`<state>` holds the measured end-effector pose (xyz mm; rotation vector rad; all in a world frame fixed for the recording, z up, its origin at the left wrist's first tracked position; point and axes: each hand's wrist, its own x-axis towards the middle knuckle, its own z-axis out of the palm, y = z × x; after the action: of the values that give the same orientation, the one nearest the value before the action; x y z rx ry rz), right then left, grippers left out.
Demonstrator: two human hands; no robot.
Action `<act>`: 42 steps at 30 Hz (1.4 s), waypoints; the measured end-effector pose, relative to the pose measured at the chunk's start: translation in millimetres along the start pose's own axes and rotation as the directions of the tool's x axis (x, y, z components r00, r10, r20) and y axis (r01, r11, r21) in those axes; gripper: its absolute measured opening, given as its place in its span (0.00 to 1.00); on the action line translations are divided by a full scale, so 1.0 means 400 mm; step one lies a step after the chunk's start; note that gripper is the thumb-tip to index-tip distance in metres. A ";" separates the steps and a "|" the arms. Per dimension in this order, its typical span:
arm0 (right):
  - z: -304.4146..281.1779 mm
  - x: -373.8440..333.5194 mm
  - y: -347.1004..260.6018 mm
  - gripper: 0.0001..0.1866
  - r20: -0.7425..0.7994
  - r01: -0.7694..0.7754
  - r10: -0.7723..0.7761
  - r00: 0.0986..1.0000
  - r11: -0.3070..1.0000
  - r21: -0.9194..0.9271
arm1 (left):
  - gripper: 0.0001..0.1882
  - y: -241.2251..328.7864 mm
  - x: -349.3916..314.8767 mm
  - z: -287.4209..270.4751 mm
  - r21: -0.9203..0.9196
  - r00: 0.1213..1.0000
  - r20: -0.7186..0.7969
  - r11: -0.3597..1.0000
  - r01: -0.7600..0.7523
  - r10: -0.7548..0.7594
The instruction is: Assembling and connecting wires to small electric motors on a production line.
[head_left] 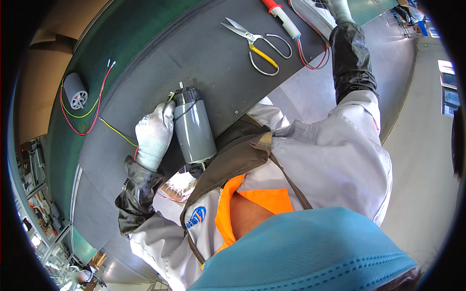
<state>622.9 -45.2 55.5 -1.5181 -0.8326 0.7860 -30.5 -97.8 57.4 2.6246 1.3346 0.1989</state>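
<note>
- So the main thing here is a grey metal cylindrical motor with a black end cap [195, 133], lying on the dark grey surface [145, 72], just left of the frame's centre.
- Left hand, in a white knit glove [156, 128], is right beside the cap, fingers looking pinched around a thin yellow-green wire [171, 96].
- Right hand, also gloved [340, 10], is way off at the top right, cut by the edge, so can't tell its grip. Hands well apart.
- I'd call this step handling the wire at the cap.
- Next move IMO calls for a gentle pinch, no tugging, and the round body kept from rolling.
- Yellow-handled metal scissors [252, 38] lie upper middle.
</note>
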 end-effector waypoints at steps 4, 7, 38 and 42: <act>-0.077 0.050 0.065 0.07 0.014 0.289 -0.294 0.956 0.927 -0.238 | 0.23 0.010 0.007 -0.014 -0.104 0.993 0.097 0.992 0.077 -0.067; 0.108 -0.094 -0.066 0.06 0.068 0.440 -0.583 0.810 0.526 -0.728 | 0.27 -0.004 -0.033 -0.035 -0.228 0.976 0.130 0.953 0.200 -0.174; 0.863 -0.742 -0.098 0.12 0.684 -0.351 0.130 0.718 0.916 0.196 | 0.13 0.017 -0.024 -0.022 -0.934 0.828 0.348 -0.090 0.345 -0.440; 0.890 -0.703 -0.057 0.18 0.648 -0.353 0.087 0.757 0.888 0.294 | 0.09 0.034 -0.022 0.038 -0.950 0.788 0.312 -0.167 0.264 -0.531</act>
<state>172.1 -100.3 49.7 -0.9854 -0.8905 1.5983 -21.7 -114.4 45.4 0.7979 1.1899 0.9339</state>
